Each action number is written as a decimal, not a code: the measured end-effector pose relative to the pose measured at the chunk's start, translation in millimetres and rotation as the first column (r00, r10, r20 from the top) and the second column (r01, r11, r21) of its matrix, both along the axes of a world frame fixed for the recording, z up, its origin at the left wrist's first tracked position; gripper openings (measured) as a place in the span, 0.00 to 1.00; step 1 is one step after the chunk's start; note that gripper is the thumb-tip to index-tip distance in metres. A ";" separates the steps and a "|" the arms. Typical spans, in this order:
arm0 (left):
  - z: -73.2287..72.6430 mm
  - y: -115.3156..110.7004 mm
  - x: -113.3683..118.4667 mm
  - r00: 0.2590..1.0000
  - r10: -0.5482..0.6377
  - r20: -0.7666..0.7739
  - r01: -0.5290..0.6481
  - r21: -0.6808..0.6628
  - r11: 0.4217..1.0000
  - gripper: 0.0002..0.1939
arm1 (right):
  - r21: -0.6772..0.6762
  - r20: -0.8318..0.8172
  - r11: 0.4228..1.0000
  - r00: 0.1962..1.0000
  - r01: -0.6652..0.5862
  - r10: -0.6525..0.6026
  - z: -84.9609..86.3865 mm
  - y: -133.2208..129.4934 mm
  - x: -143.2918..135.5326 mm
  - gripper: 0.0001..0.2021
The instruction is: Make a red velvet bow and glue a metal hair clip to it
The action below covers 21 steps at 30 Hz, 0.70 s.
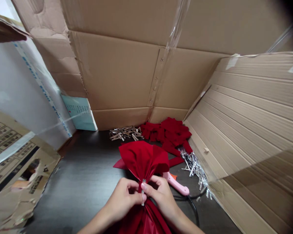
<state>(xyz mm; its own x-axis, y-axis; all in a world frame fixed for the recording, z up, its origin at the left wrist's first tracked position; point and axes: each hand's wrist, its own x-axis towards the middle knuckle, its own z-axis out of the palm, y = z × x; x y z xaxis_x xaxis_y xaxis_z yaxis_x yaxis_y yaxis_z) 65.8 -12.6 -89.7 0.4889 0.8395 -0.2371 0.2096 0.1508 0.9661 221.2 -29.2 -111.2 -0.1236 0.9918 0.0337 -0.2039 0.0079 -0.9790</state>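
Note:
A wide piece of red fabric [145,156] is gathered at its middle, fanning out above and hanging down below toward me. A small silver metal clip [144,181] lies lengthwise over the gathered part. My left hand [125,198] pinches the gather from the left, its thumb against the lower part of the clip. From the other side my right hand [162,193] is closed on the same gather, thumb pressed on the clip's middle. The fingers behind the fabric are partly hidden.
Metal clips [125,133] lie heaped at the back, beside a pile of red fabric strips [172,131]. Shiny silver pieces [195,164] run along the right cardboard wall [254,113]. A pink-handled tool [177,185] with a black cord [194,208] lies right of my hands. Cardboard [117,71] encloses the dark table [83,175].

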 end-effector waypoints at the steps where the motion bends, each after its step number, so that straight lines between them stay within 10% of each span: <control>1: 0.0 -0.4 0.2 1.000 0.009 -0.007 -0.009 -0.001 1.000 0.10 | -0.001 -0.002 1.000 1.000 -0.001 0.001 0.5 -0.1 -0.2 0.16; 21: -5.8 -3.4 2.2 0.990 0.086 -0.110 -0.087 -0.006 0.996 0.11 | 0.060 0.178 0.998 0.984 -0.012 0.001 -1.8 0.2 2.9 0.18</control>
<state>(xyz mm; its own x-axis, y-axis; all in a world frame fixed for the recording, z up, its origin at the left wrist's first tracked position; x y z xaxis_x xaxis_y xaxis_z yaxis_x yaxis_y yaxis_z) 68.0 -16.0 -95.5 0.3855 0.8744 -0.2947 0.2994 0.1835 0.9363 224.1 -29.0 -113.0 -0.1393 0.9877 0.0711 -0.0269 0.0680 -0.9973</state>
